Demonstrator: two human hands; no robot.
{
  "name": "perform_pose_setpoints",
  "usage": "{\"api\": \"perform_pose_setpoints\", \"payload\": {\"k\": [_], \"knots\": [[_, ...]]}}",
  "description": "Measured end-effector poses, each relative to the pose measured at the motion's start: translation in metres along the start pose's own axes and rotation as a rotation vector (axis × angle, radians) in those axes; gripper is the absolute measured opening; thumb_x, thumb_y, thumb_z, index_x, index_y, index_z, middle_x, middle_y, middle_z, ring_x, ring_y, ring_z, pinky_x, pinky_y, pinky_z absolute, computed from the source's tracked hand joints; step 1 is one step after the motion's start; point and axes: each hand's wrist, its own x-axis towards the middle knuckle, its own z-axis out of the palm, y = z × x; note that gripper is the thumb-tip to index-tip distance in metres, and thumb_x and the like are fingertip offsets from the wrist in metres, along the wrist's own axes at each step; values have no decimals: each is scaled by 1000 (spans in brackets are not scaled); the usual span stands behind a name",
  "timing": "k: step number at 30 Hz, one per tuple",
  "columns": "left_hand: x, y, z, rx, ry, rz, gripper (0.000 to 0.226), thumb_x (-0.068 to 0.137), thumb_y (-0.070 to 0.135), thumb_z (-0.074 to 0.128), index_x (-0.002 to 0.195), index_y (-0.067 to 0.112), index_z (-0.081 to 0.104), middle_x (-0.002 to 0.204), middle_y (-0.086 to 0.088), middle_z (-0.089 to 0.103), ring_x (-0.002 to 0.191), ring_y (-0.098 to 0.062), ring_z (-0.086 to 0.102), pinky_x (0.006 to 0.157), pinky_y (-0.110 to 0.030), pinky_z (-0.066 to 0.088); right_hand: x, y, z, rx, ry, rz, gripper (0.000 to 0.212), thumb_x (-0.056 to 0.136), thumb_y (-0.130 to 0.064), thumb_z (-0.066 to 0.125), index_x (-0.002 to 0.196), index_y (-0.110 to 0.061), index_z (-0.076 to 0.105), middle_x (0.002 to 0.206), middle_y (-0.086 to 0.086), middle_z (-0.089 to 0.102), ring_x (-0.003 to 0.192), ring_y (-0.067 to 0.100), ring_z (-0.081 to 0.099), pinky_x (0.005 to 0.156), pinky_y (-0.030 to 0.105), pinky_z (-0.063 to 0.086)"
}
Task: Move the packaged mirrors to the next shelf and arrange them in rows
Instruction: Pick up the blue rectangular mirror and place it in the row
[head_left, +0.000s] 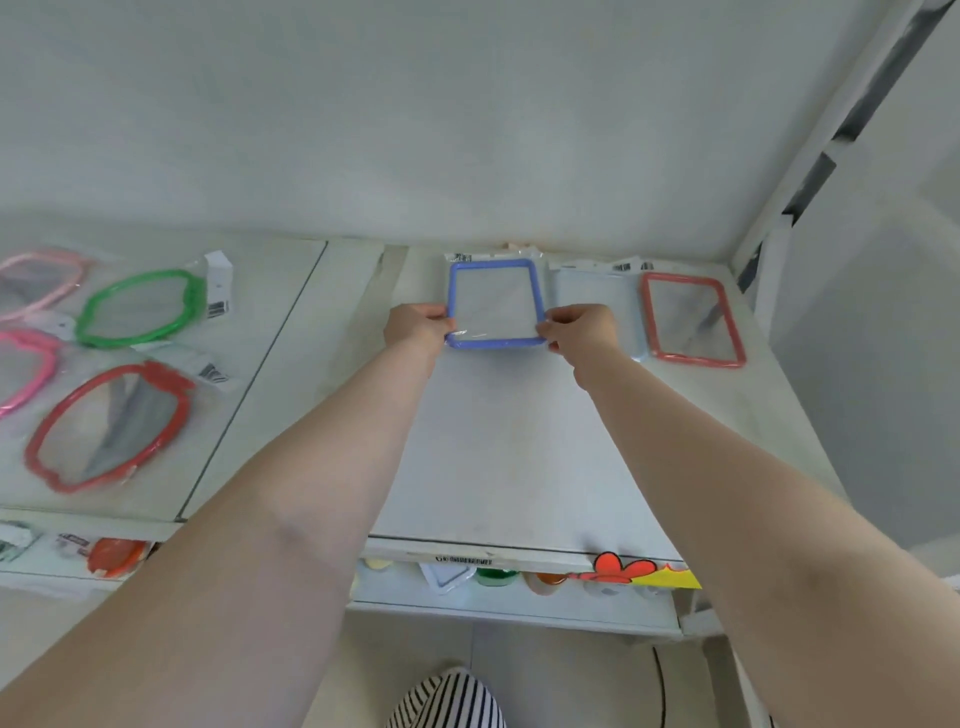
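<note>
Between both hands, left hand (420, 326) and right hand (577, 328) each pinching it, the blue-framed mirror (496, 304) seemingly risks sliding in its slick wrap against the red-framed mirror (692, 318) beside the right.

Two rectangular packaged mirrors (496, 304), four rounded ones (106, 426), two hands (418, 325).

A shop; white display shelves (519, 467) hold barcoded packaged mirrors (140, 306) (bagged).

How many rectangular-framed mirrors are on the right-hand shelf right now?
2. The blue-framed mirror lies at the back centre, held by the left hand and right hand; the red-framed mirror lies at the back right. Nothing seems hidden.
</note>
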Motion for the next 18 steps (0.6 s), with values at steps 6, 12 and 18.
{"api": "perform_pose_setpoints", "payload": {"k": [6, 12, 18], "knots": [[26, -13, 20, 27, -3, 84, 32, 82, 5, 67, 114, 5, 67, 111, -18, 70, 88, -22, 64, 93, -30, 51, 28, 21, 10, -144, 61, -95, 31, 81, -9, 72, 104, 11, 66, 91, 27, 69, 72, 24, 56, 67, 33, 47], [26, -21, 26, 236, 42, 209, 35, 86, 18, 66, 119, 7, 64, 121, -11, 66, 112, -26, 63, 96, -26, 47, 36, 33, 11, -365, 124, -207, 25, 83, -18, 71, 105, -6, 69, 103, 13, 65, 99, 30, 59, 84, 35, 50], [16, -32, 35, 523, -96, 539, 61, 77, 35, 75, 131, 17, 57, 142, -10, 44, 133, -22, 41, 103, -13, 27, 34, 48, 3, -616, 308, -257, 54, 86, -42, 63, 136, -24, 51, 144, 4, 45, 136, 29, 29, 108, 41, 23]]}}
